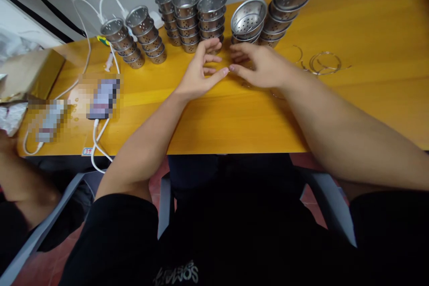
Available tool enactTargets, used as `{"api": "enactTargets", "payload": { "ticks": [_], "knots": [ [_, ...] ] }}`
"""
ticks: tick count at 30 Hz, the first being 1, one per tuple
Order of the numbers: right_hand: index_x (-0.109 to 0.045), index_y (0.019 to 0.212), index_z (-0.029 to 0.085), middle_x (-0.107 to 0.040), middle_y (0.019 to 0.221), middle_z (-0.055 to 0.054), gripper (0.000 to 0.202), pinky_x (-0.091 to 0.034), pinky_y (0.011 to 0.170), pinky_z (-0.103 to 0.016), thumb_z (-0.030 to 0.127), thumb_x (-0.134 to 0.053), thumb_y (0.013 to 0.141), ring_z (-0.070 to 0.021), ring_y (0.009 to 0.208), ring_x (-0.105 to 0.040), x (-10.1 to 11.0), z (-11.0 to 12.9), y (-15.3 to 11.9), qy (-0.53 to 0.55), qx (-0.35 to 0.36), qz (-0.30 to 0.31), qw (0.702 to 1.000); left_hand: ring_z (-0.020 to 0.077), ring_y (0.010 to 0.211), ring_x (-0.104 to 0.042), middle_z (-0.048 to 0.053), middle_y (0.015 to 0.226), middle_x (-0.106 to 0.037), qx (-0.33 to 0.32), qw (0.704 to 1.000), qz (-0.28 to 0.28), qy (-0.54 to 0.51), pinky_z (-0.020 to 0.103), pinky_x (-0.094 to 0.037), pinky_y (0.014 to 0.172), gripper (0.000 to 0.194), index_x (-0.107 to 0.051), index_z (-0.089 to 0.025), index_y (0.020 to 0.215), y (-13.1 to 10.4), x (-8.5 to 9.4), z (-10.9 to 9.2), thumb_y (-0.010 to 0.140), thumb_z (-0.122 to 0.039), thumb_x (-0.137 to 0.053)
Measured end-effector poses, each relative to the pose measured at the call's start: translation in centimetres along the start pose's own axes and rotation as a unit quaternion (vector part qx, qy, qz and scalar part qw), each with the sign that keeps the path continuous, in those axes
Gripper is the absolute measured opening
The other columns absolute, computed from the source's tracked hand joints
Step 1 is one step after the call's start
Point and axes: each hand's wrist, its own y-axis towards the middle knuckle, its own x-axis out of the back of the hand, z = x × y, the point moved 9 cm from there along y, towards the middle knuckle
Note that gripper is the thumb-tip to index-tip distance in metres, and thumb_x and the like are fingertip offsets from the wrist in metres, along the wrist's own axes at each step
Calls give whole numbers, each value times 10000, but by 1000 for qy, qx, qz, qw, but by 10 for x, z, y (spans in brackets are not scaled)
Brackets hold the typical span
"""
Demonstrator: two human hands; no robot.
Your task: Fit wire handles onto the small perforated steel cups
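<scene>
My left hand (200, 71) is above the wooden table, its fingers spread and curved, with nothing visible in its palm. Facing it, my right hand (263, 65) has its thumb and fingers apart; the two thumb tips almost meet. A tiny glint shows between the thumb tips, too small to name. Just behind my right hand stands a short stack of wide perforated metal cups (249, 18). A stack of narrower perforated cups (212, 9) rises behind my left hand. Loops of thin wire (325, 63) lie to the right of my right hand, and part of the wire is hidden under the forearm.
More perforated cup stacks (186, 15) line the back, with a tall leaning stack (284, 6) at right. Left are a phone (104, 98) on a white cable, a second blurred device (52, 120) and a cardboard box (33, 73). Another person's arm (27, 183) is at far left.
</scene>
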Motion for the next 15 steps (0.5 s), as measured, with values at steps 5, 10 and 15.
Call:
{"api": "enactTargets", "payload": {
  "ticks": [5, 10, 15],
  "knots": [
    [-624, 1936, 489, -696, 1960, -27, 970, -576, 1547, -752, 1032, -771, 1146, -444, 1791, -703, -7, -29, 5, 27, -28, -12, 999, 354, 1653, -767, 164, 1949, -609, -13, 1000, 8, 27, 531, -776, 1253, 894, -379, -460, 1977, 0, -3, 3, 1225, -642, -826],
    [-510, 2017, 456, -527, 2084, 4, 1290, -420, 1642, -747, 1195, -765, 991, -433, 1939, -523, -17, -43, 15, 58, -77, -13, 995, 353, 1652, -755, 162, 1944, -609, 19, 1000, 10, 2, 544, -762, 1289, 836, -460, -435, 1934, -2, -4, -3, 1211, -542, -865],
    [-504, 1968, 628, -510, 2072, 154, 1187, -392, 1666, -683, 1191, -791, 963, -362, 1955, -491, -15, -48, 20, 49, -118, -15, 992, 354, 1608, -766, 148, 1850, -691, 40, 999, 14, -15, 541, -763, 1276, 831, -529, -438, 1877, -3, -5, -7, 1151, -538, -921]
  ]
}}
